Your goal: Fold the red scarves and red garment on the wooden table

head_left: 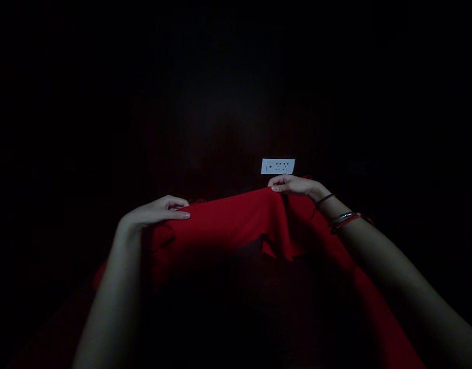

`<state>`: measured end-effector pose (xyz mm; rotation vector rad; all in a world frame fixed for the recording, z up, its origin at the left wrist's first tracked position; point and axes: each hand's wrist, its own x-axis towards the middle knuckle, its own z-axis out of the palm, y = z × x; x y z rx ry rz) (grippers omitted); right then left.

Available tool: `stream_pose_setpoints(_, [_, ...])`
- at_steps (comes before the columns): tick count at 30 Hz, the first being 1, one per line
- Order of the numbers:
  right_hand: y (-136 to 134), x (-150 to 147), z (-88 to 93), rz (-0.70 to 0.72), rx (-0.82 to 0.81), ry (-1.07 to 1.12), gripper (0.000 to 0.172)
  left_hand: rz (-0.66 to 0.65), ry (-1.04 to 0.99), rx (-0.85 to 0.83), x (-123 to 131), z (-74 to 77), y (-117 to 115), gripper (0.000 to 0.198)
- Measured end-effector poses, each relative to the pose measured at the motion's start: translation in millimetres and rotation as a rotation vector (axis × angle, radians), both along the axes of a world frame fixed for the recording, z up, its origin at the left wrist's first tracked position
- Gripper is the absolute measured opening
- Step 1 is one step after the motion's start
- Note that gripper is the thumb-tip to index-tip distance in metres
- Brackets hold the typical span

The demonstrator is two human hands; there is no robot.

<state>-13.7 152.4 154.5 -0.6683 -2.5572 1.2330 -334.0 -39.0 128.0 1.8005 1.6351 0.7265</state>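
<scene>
Forearms [397, 274], left hand [159, 210] and right hand [295, 185] pinching red cloth [228, 218], stretched between them

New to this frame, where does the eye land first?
Red cloth, centre of the frame: the one vivid colour against near-black, its top edge running between the left hand and the right hand, which both pinch it. Next, the white socket panel, bright just above the right hand in the picture. Then the silver bangle on the right wrist.
</scene>
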Motion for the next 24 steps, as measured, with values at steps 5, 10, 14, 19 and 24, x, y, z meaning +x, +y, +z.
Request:
stream_pose_setpoints(5, [11,8,-4.6,-0.048,-0.114,0.018,0.015,0.145,-0.24,0.105,-1,-8.6,5,0.021])
stream_pose_setpoints(10, [11,1,1.0,-0.07,-0.082,0.104,0.01,0.248,-0.346,0.209,1,-7.0,7,0.022])
stream_pose_setpoints(14, [16,23,39.2,-0.113,0.061,0.078,0.015,0.129,-0.264,0.17,20,17.9,22,0.025])
stream_pose_setpoints(19, [37,90,74.1,-0.257,0.292,0.032,0.022,-0.084,-0.183,0.183,67,46.8,82,0.027])
stream_pose_setpoints(24, [74,148,29.4,-0.542,0.431,-0.202,0.02,-0.126,0.135,0.188,123,4.6,166,0.026])
